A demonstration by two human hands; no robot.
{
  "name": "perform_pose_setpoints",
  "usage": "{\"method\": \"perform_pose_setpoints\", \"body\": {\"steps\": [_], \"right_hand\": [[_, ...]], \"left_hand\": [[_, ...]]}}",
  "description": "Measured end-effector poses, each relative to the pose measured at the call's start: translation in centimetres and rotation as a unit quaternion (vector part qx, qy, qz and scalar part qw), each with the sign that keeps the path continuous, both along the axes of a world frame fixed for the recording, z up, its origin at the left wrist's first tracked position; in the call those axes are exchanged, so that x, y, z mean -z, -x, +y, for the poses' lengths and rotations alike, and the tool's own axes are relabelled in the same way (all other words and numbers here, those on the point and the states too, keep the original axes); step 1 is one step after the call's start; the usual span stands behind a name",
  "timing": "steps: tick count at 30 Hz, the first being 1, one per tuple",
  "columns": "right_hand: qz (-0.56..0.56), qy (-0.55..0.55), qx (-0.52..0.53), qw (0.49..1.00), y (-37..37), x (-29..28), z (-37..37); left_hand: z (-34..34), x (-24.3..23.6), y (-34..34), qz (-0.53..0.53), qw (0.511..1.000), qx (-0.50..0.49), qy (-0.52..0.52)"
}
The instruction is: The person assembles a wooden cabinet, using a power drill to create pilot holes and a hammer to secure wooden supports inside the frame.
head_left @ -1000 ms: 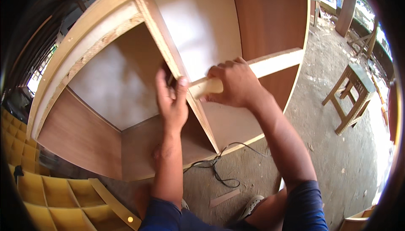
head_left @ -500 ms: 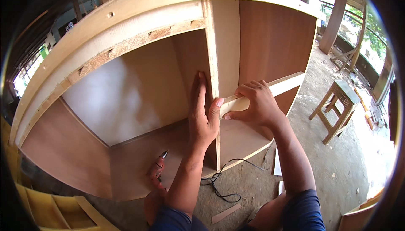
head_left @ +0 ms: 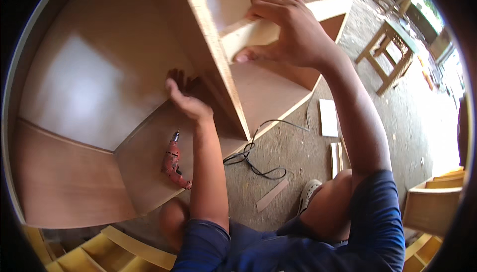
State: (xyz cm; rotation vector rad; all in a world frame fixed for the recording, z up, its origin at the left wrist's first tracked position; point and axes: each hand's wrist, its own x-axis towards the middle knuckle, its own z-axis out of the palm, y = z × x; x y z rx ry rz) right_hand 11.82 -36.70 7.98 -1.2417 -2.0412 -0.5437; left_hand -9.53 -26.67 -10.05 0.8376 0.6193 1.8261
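Observation:
A wooden cabinet carcass stands in front of me, split by an upright divider panel [head_left: 216, 48] with a pale raw front edge. My right hand [head_left: 298, 36] grips a short pale shelf board [head_left: 328, 7] in the right compartment, thumb below and fingers over its top. Inside the left compartment, my left hand [head_left: 189, 100] is held up with its fingers apart and nothing in it, left of the divider. Below it a red power drill [head_left: 173, 160] lies on the cabinet's bottom panel [head_left: 134, 165], its bit pointing away from me.
A black cable [head_left: 256, 157] loops across the concrete floor beside wood offcuts [head_left: 272, 195] and a white board piece [head_left: 328, 118]. To the right stands a wooden stool [head_left: 390, 53]. Yellowish wooden frames [head_left: 109, 252] lie at the lower left, more at the lower right.
My left hand has come off the divider and moved left and down into the left compartment. My right hand stays on the shelf board. The view has tilted downward and closer.

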Motion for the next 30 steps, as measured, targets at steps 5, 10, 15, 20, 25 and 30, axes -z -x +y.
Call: {"method": "perform_pose_setpoints", "body": {"steps": [5,10,15,20,25,30], "right_hand": [[-0.004,0.008,0.003,1.0,0.7,-0.1,-0.2],[0.011,0.03,-0.003,1.0,-0.2,0.5,-0.5],[0.011,0.02,-0.005,1.0,-0.4,0.4,0.0],[0.017,0.012,-0.009,1.0,0.4,0.3,0.1],[0.014,0.035,0.01,0.999,0.1,-0.1,-0.8],[-0.013,-0.01,0.021,1.0,0.2,0.1,-0.7]], "left_hand": [[0.1,3.4,-1.5,-0.04,0.997,0.001,0.061],[-4.0,0.9,-6.1,-0.047,0.987,0.059,0.139],[-1.8,2.4,-3.6,0.198,0.98,0.01,-0.008],[-2.3,1.6,-3.9,0.116,0.989,-0.08,-0.043],[-5.2,-4.3,-3.9,0.26,0.905,-0.146,-0.303],[-6.4,-5.8,-2.1,0.306,0.848,-0.233,-0.365]]}}
